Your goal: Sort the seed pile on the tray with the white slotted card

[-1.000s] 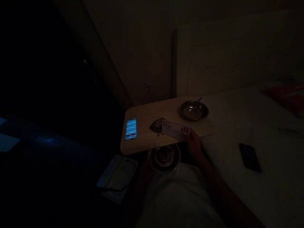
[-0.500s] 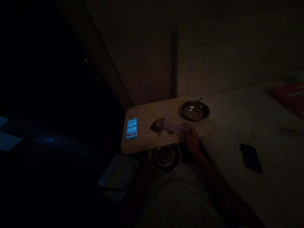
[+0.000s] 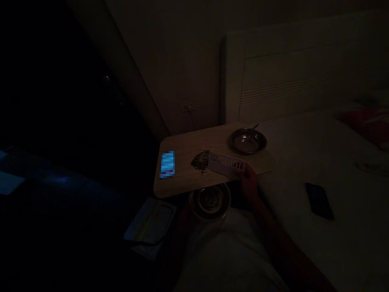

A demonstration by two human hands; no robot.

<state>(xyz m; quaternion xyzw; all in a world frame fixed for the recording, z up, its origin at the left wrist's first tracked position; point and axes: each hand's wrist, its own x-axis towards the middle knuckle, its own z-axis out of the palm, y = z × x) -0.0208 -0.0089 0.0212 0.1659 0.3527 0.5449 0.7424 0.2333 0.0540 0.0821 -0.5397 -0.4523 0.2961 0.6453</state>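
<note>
My right hand point(image 3: 249, 182) is closed around the end of a pale slotted plastic piece, like a small rack or tray point(image 3: 226, 164). That piece is held over the wooden tabletop point(image 3: 179, 144), at the right side of a pile of small dark grains point(image 3: 200, 161). Below the near edge of the table, a round metal bowl point(image 3: 194, 209) has some dark bits in it. My left hand point(image 3: 187, 213) is at the bowl's left rim, gripping it as far as the dark lets me see; its fingers are barely visible.
Another metal bowl point(image 3: 261, 142) with a utensil handle stands at the table's back right. A lit, blurred screen point(image 3: 167, 164) lies at the left. A dark phone point(image 3: 319, 200) rests on the bed point(image 3: 291, 154). A pale flat-topped object point(image 3: 148, 227) stands lower left.
My right hand has moved slightly right and down with the slotted piece, which now tilts a little differently. The left hand and the lower bowl stay nearly where they were.
</note>
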